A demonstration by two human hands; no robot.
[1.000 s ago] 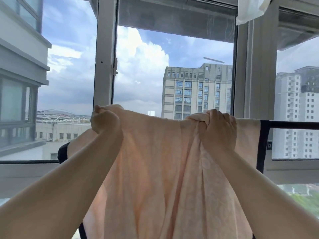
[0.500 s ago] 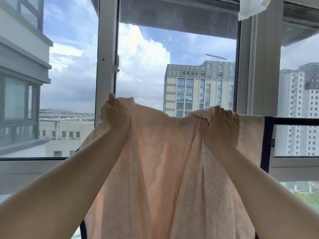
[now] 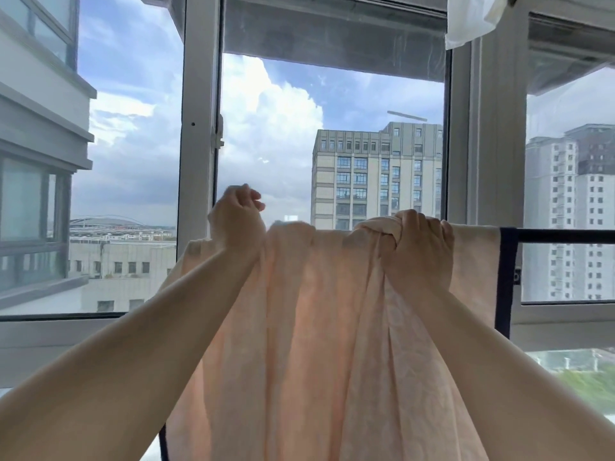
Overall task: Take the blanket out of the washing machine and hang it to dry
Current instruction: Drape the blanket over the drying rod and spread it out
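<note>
Peach cloth with a faint woven pattern: one blanket [image 3: 319, 344], draped over one dark rail [image 3: 565, 236] in front of the window [image 3: 199, 128], hanging from the centre down to 6 o'clock. A navy border runs down its edge at 3 o'clock. I can read no label, brand or writing on it.

Two hands are up. My right hand [image 3: 421, 247], just right of centre, has its fingers clamped around a bunched knot of blanket at the rail. My left hand [image 3: 238, 217], at about 10 o'clock from the right one, is raised just above the blanket's top edge, fingers curled into a loose fist; I cannot tell whether any cloth is pinched in them.

One white cloth [image 3: 472, 18] hangs in the corner at 1 o'clock. Outside, buildings [image 3: 376, 174] stand under cloudy sky.
</note>
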